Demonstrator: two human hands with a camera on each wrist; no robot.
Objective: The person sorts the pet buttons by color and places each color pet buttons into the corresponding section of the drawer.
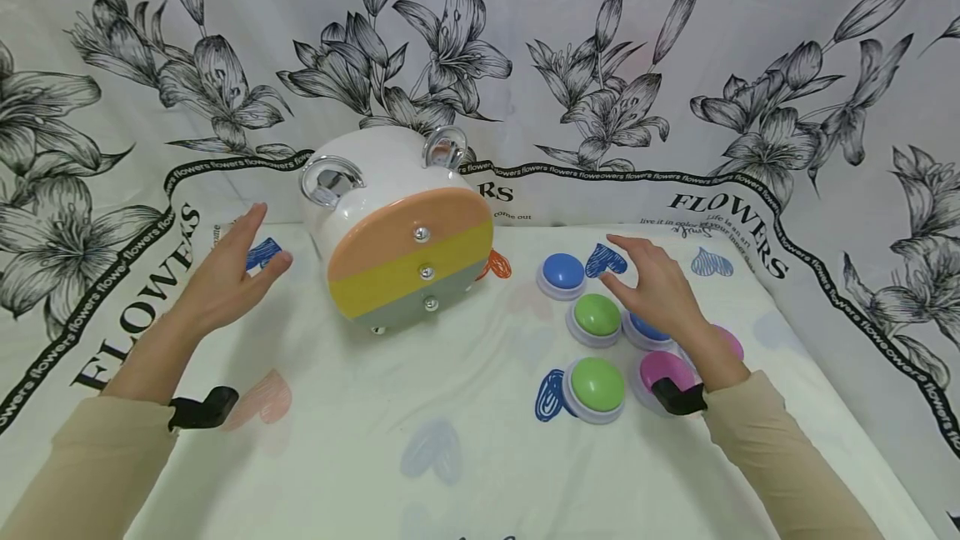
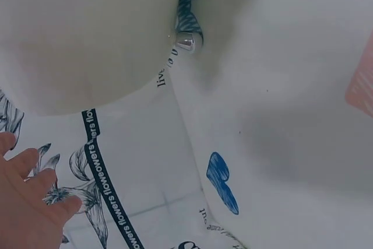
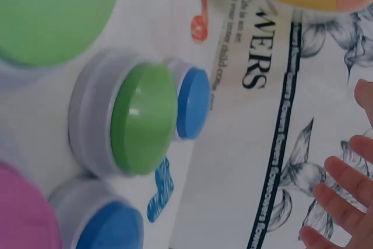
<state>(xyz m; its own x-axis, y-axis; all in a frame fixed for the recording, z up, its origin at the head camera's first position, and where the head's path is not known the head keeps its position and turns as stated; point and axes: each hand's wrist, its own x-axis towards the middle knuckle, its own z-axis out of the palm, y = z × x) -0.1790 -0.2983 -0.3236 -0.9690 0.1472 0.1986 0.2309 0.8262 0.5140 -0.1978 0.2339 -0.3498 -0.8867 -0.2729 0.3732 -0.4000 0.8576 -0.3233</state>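
Observation:
A white drum-shaped body (image 1: pixel 382 152) stands at the back of the table, left of centre. Its front panel (image 1: pixel 411 261) has orange, yellow and grey-green stripes with three chrome knobs, and two chrome rings sit on top. To its left my left hand (image 1: pixel 228 277) hovers with fingers extended, apart from it. My right hand (image 1: pixel 663 286) is held over the round push buttons, thumb and fingers spread, gripping nothing. Among these are a blue button (image 1: pixel 562 272), a green button (image 1: pixel 597 315), a nearer green button (image 1: pixel 597 384) and a magenta button (image 1: pixel 666 369). The right forearm partly hides others.
A white cloth (image 1: pixel 337 457) printed with coloured hearts covers the table. Behind it rises a white curtain (image 1: pixel 517 40) with black lily drawings and a black lettered band. In the left wrist view, a small chrome foot (image 2: pixel 187 42) shows under the drum-shaped body.

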